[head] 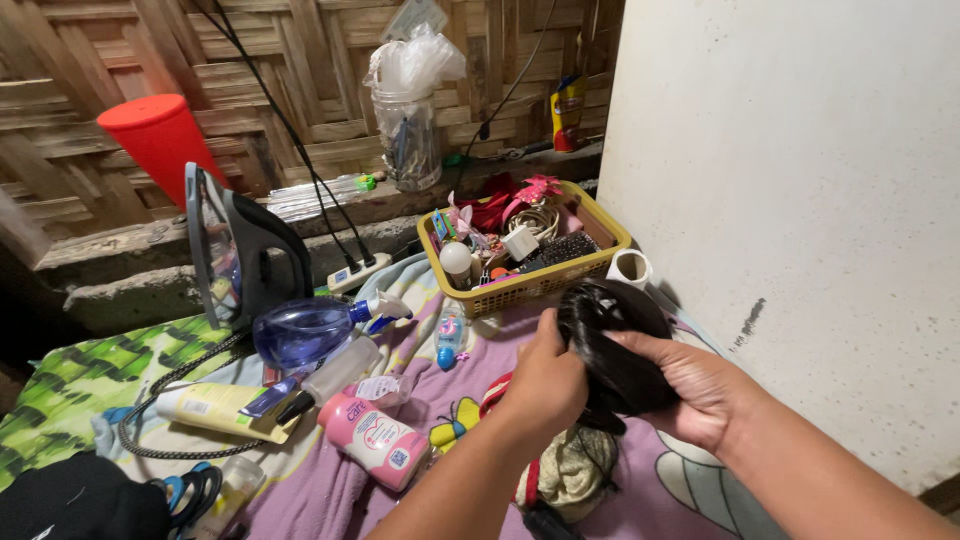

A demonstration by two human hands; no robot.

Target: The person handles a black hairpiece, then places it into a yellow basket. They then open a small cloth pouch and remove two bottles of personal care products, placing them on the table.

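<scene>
Holding one bundle of black hair [612, 345] between them, the two hands work just in front of the yellow basket [600, 262]. The left hand [545, 385] is clenched on the near side of the bundle, the right hand [700, 385] cups it from the far side, fingers closed around the strands.

The basket, the only one here, sits on a purple bed cover [330, 490] and is packed: one white bulb, one black brush, a white plug with coiled cord, some red and pink cloth, plus small bits too jumbled to count. One roll of white tape [630, 268] stands just right of the basket, against the wall.

Left of the basket lies one blue spray bottle [315, 330], and beyond it one black iron [235, 250] stands upright. In front of the spray bottle lie one pink bottle [375, 438], one clear bottle [335, 372] and one cream tube [215, 408]. Behind the basket, on the ledge, stands one clear jar [408, 135] with plastic bags stuffed in its top; what else is inside I cannot tell. Farther left of the jar is one red cup [160, 135].
</scene>
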